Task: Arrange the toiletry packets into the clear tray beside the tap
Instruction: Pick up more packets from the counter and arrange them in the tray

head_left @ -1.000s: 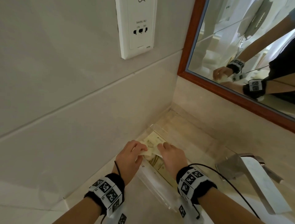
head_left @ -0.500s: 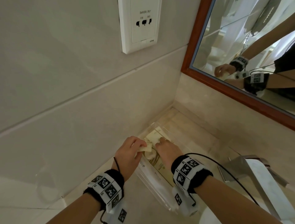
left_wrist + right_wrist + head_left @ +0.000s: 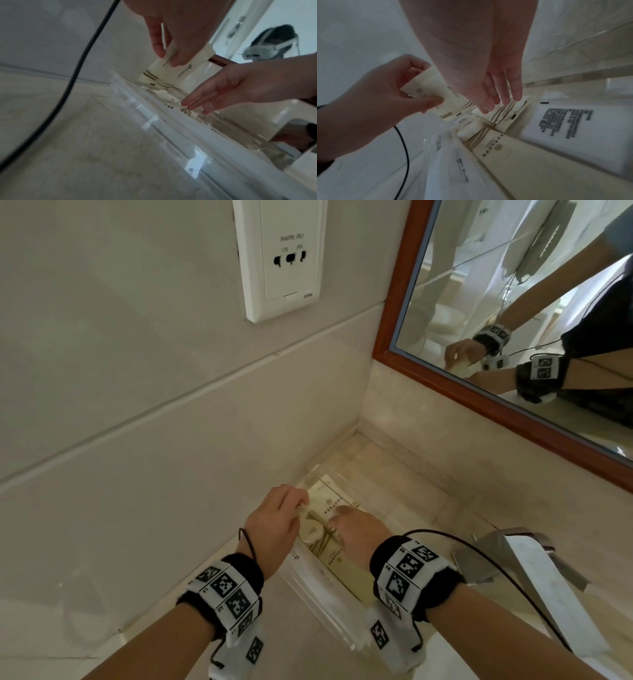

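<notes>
A clear tray (image 3: 310, 589) lies on the counter between the side wall and the tap (image 3: 520, 573). Several cream and white toiletry packets lie lengthwise in it (image 3: 506, 150). My left hand (image 3: 297, 506) pinches a cream packet with brown stripes (image 3: 433, 86) between thumb and fingers, tilted above the tray's left side (image 3: 164, 67). My right hand (image 3: 346, 513) reaches into the tray with straight fingers. Its fingertips (image 3: 488, 108) touch a striped packet (image 3: 506, 115) lying in the tray's far part.
The tiled side wall stands close on the left, with a shaver socket (image 3: 284, 258) above. A wood-framed mirror (image 3: 479, 392) hangs over the back ledge. A black cable (image 3: 486, 556) runs from my right wrist past the tap.
Both hands stay over the tray's far half. The left hand keeps its pinch on the packet, which now hangs lower by the tray's left side. The right fingers have slid slightly forward.
</notes>
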`<state>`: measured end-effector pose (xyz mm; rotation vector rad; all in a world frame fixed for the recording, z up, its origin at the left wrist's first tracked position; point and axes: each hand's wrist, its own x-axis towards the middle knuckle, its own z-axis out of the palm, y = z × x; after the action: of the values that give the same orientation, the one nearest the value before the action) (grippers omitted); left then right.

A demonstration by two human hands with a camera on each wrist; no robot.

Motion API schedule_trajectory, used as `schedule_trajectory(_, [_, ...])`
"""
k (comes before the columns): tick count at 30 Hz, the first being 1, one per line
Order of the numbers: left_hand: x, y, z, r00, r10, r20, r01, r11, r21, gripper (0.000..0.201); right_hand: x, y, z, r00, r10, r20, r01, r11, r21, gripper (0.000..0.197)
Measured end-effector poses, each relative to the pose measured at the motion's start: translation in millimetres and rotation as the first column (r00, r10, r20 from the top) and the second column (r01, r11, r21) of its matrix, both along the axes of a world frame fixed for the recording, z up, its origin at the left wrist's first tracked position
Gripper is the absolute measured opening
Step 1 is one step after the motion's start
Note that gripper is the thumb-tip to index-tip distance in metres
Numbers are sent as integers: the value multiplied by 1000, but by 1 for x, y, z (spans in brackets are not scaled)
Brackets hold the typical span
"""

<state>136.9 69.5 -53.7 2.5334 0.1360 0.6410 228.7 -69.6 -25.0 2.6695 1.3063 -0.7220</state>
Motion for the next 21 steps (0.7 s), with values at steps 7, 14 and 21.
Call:
schedule_trajectory(7, [33,-20,-1,985,-81,-150,97,990,102,57,2,-31,17,1000,-21,-9,22,993,119,32])
schedule_trajectory(14, [40,-28,-1,808,-104,-581,207,972,114,42,2,-38,16,999,-26,-27,29,992,121,32])
schedule_trajectory(21, [35,-23,-5,651,-75,-755,388,888,247,54,3,-37,13,997,-35,-68,43,992,123,33])
